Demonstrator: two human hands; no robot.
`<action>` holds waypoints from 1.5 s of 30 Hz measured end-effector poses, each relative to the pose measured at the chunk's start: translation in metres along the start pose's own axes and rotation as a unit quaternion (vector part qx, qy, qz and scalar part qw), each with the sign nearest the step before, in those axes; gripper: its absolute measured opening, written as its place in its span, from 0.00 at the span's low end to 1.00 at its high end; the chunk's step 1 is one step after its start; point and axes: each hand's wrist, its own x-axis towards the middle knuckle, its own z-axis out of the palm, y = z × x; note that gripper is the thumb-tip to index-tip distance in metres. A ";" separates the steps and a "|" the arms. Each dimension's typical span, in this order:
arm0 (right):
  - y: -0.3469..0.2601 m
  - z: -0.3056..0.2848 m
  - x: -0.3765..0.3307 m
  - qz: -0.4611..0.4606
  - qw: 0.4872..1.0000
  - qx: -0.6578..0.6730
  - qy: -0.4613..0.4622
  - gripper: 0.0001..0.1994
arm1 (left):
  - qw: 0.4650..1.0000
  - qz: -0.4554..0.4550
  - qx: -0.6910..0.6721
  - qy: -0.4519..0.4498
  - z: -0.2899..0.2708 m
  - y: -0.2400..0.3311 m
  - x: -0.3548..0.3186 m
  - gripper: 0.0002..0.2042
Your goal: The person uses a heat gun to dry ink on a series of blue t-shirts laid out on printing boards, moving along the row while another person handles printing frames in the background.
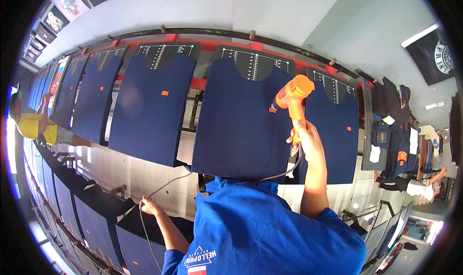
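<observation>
My right hand (311,136) is wrapped round the handle of an orange heat gun (296,93). The gun's dark nozzle sits close to a small orange print (272,110) on a navy shirt (236,125). That shirt lies stretched over a dark board with white ruler marks (252,65) showing at its neck opening. From the gun's handle a grey cord (169,182) runs behind my blue shirt and out to the left. My left hand (152,207) grips this cord low on the left, away from the shirts.
More navy shirts on boards (149,106) stand in a row along a red and black metal rail (252,35). A second row (96,217) lies at the lower left. One person (36,125) is at the far left, another (419,189) at the far right. Dark garments (393,106) hang at the right.
</observation>
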 end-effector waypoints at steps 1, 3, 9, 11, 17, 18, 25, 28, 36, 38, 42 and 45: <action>0.000 -0.001 0.000 0.006 1.000 0.008 0.005 0.18 | 1.000 -0.010 -0.020 0.014 0.002 0.000 0.004 0.17; 0.002 -0.001 0.000 0.011 1.000 0.010 0.017 0.17 | 0.999 -0.029 0.023 0.015 0.009 0.005 0.015 0.18; 0.013 0.006 0.003 0.017 0.999 -0.020 0.047 0.17 | 0.975 0.046 0.199 0.090 0.067 0.071 0.036 0.20; 0.013 0.008 0.001 0.016 0.998 -0.022 0.055 0.17 | 0.953 0.094 0.256 0.132 0.088 0.098 0.045 0.21; 0.005 0.019 0.003 0.020 0.997 -0.041 0.063 0.17 | 0.972 0.110 0.161 0.133 0.120 0.123 0.074 0.19; 0.005 0.024 0.002 0.019 0.996 -0.050 0.072 0.17 | 0.981 0.099 0.105 0.133 0.122 0.119 0.077 0.19; 0.007 0.026 0.004 0.024 0.995 -0.043 0.088 0.16 | 0.976 -0.037 -0.167 0.134 0.086 0.054 0.105 0.22; 0.010 0.029 0.005 0.034 0.993 -0.049 0.102 0.16 | 0.976 -0.177 -0.092 0.087 0.055 0.011 0.113 0.17; 0.012 0.031 0.006 0.013 0.994 -0.042 0.097 0.16 | 0.890 -0.443 0.052 -0.095 -0.040 -0.121 0.074 0.10; 0.011 0.027 0.006 0.018 0.994 -0.041 0.101 0.16 | 0.877 -0.466 0.029 -0.117 -0.055 -0.141 0.063 0.13; 0.008 0.034 0.006 0.021 0.994 -0.065 0.088 0.15 | 0.866 -0.468 0.066 -0.160 -0.044 -0.165 0.021 0.13; 0.012 0.026 0.006 0.033 0.994 -0.049 0.093 0.15 | 0.875 -0.434 0.087 -0.196 -0.016 -0.148 0.010 0.15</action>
